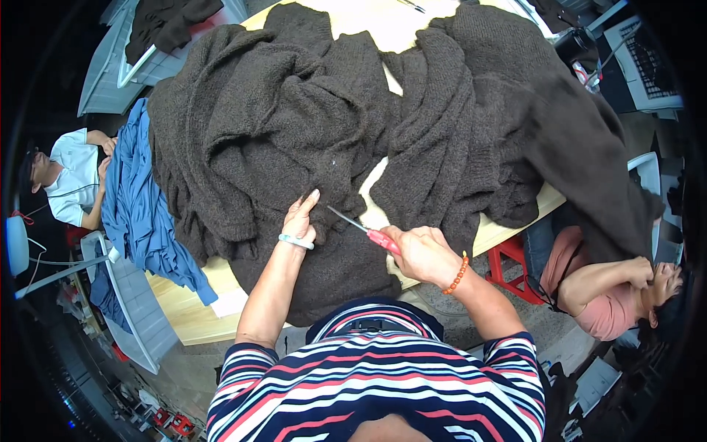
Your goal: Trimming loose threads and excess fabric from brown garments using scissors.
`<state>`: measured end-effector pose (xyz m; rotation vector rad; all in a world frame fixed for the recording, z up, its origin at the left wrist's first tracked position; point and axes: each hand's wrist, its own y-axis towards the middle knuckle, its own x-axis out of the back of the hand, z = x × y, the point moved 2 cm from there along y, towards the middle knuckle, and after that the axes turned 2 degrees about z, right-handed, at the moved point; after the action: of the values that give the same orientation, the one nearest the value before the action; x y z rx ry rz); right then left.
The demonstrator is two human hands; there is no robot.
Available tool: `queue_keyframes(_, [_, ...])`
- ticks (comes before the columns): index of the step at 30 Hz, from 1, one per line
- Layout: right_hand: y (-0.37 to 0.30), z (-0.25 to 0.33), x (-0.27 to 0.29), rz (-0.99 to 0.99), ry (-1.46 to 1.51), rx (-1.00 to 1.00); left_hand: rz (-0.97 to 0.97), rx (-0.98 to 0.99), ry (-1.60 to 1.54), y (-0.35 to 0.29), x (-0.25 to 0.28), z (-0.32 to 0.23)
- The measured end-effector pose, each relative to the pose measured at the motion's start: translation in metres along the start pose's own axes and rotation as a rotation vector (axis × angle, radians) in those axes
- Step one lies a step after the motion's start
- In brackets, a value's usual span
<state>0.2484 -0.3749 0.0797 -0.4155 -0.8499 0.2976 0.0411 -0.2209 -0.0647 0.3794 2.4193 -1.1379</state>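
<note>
Crowded workroom; wooden worktop (193,313) heaped with dark brown knitwear (309,125), spilling over the near edge. Blue cloth (143,206) hangs off the left edge. Left hand (300,219) lies flat, fingers extended, pinning the knit near the near edge, likely keeping it taut. Right hand (421,254) is closed round red-handled snips (366,230), the blade aimed at the pinned spot. Two seated people flank the worktop.

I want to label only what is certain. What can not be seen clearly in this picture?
Head view only:
- Snips: handle hidden in the right hand; whether the blades are open is too small to tell.
- Left hand: fingertips sunk into the dark knit.
- Table: mostly covered by knits.
- Blue cloth: shape unclear in folds.
</note>
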Motion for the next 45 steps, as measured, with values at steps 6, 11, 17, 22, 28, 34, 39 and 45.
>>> queue_keyframes(6, [0.001,0.003,-0.011,-0.014,0.057,0.098,0.036,-0.066,-0.02,0.001,-0.001,0.003])
queue_keyframes(11, [-0.002,0.002,-0.02,0.102,-0.007,0.114,0.032,0.015,-0.013,0.0,-0.002,0.002])
queue_keyframes(17, [-0.005,-0.003,-0.015,-0.04,0.059,0.088,0.036,-0.003,0.036,0.005,0.007,0.007])
queue_keyframes(22, [-0.004,-0.007,-0.014,-0.074,0.07,0.059,0.006,-0.013,0.026,0.002,-0.003,0.005])
queue_keyframes(28, [-0.012,-0.023,-0.015,-0.185,0.071,0.021,0.129,-0.164,0.407,0.001,-0.024,-0.002])
queue_keyframes(34, [-0.011,-0.026,-0.006,-0.248,0.1,-0.031,0.103,-0.296,0.611,0.011,-0.029,-0.003])
queue_keyframes(39, [-0.014,-0.021,-0.005,-0.099,0.069,0.056,0.079,-0.266,0.628,0.009,-0.026,0.001])
queue_keyframes(45, [-0.011,-0.026,-0.002,-0.116,0.064,-0.024,0.084,-0.215,0.603,0.011,-0.017,-0.007])
